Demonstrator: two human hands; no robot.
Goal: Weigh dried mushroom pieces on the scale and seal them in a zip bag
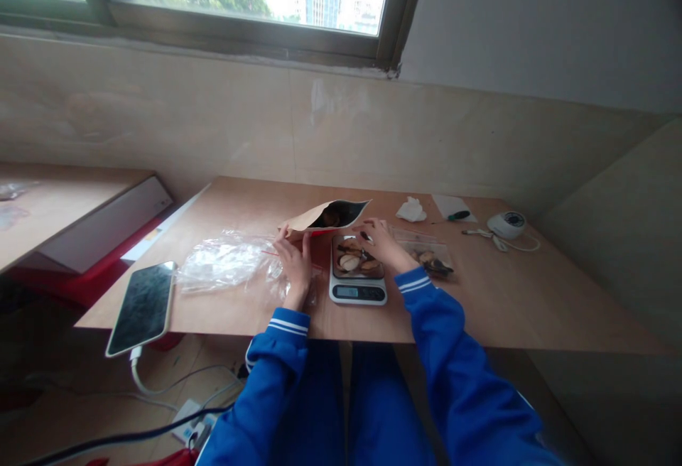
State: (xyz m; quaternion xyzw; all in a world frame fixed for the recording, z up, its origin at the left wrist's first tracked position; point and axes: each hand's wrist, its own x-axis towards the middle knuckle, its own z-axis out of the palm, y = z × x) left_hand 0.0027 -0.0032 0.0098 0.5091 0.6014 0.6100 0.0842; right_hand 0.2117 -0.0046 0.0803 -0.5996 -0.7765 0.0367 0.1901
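The left hand is pinching the lower edge of the open paper pouch, which is lying beside the scale. The right hand, fingers loosely curled, is reaching over the pieces on the scale; whether it is holding any I cannot tell.

Wood desk w/ scale, kraft pouch, plastic bags, phone, tissue, small white cam.

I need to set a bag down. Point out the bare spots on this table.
Bare wood lies right of the white digital kitchen scale, along the near edge of the wooden table, and behind the open brown paper pouch. Crowded: crinkled clear plastic bags and both hands mid-table.
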